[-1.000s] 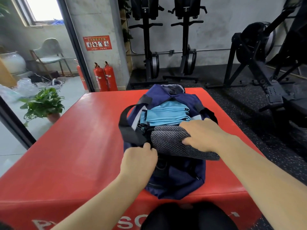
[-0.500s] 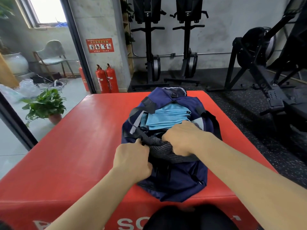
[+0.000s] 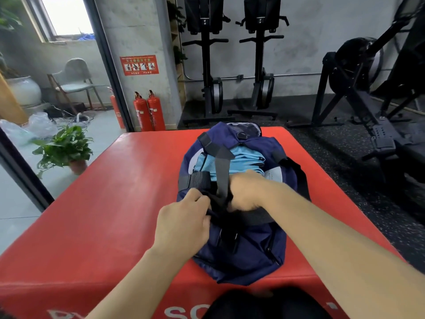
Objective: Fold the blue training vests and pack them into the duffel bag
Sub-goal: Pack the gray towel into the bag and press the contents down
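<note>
Now, step in hand: packing, late stage by my reading. The folded blue vests (image 3: 243, 157) already lie inside the duffel bag (image 3: 241, 256), and both hands work at its near mouth.
Left hand (image 3: 184, 224): fingers curled tight, gripping dark fabric at the bag's near rim. It appears to hold the mouth steady or pull it toward the body.
Right hand (image 3: 248, 192): blurred. Knuckles up, fingers turned down into the opening and hidden there, so I cannot tell whether it pinches anything or only presses.
Under the right wrist: a band of grey fabric (image 3: 259, 217) touches the forearm and is half sunk in the bag. What it is, I cannot tell.
Vests, position: just beyond the right hand, a stack of light blue layers that fills the far half of the opening.
Strap (image 3: 222, 171): black. It runs from the gap between the two hands up over the vest stack.
Bag, position: lies lengthways on the red counter (image 3: 103, 215), under and beyond both hands, with its mouth open.
Next move, judged: seat the grey fabric fully below the rim, then free the strap from the opening so the mouth can close. This needs the left hand's hold kept firm against the right hand's push.
Risk, judged: the strap may get trapped inside, or the top vest may be rumpled.
</note>
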